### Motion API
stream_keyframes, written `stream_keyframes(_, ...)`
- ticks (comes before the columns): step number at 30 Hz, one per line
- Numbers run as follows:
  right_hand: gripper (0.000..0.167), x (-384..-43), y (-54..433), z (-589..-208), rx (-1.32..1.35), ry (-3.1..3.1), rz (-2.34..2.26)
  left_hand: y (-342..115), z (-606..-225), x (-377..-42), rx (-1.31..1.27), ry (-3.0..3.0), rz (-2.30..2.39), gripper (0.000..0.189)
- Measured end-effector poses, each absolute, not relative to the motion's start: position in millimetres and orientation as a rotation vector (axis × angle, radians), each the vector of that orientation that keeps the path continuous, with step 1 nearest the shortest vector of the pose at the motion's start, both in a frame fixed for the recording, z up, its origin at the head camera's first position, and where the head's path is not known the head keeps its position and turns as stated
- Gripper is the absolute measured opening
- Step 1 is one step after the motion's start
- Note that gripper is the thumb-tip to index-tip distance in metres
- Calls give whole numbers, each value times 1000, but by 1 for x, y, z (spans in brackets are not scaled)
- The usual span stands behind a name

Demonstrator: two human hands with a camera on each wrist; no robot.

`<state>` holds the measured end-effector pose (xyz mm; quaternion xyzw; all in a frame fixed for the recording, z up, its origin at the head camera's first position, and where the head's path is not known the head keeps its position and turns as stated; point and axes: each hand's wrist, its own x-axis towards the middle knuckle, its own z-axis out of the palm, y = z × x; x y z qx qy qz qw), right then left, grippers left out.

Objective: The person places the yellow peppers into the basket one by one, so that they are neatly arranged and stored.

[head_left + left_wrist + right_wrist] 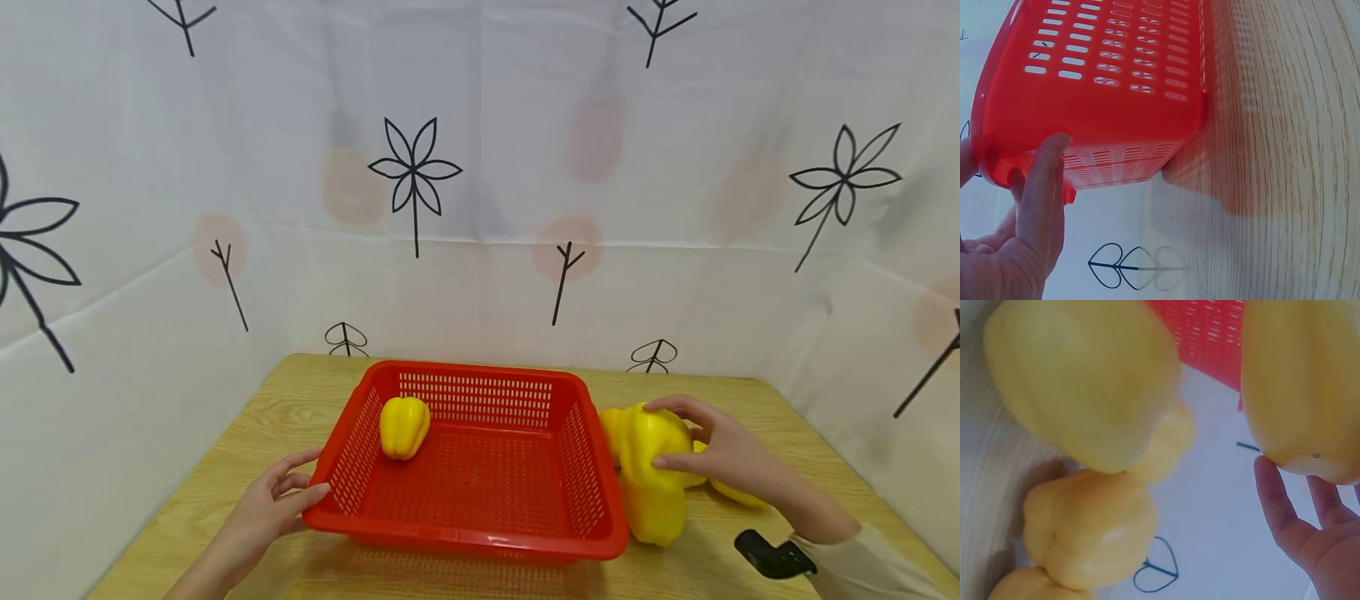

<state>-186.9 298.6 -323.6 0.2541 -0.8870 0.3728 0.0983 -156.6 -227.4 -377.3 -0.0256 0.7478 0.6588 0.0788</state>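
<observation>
**Yellow pepper [663, 435] gripped beside red basket [472, 487]**

Right of the basket, the right hand [738, 457] is half closed, thumb and fingers around that pepper. At the basket's left side, the left hand [264, 507] pinches the rim between thumb and fingers. Inside the basket, toward its back left, sits a single pepper [405, 427]. Other peppers [656, 512] are right of the basket.

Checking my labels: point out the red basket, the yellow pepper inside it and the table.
Red basket [465, 477], head view, bare floor
Yellow pepper [404, 428], head view, middle of body
Table [298, 402], head view, bare far-left part
</observation>
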Motion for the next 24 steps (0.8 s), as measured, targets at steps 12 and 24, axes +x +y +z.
stream_keyframes(12, 52, -199, 276, -316, 747, -2650, 1200, -227, -376, -156, -65, 2232, 1984, 69)
stream_keyframes(24, 50, -214, 252, -308, 791, -2664, 1339, -228, -378, -157, -78, 2240, 1966, 69)
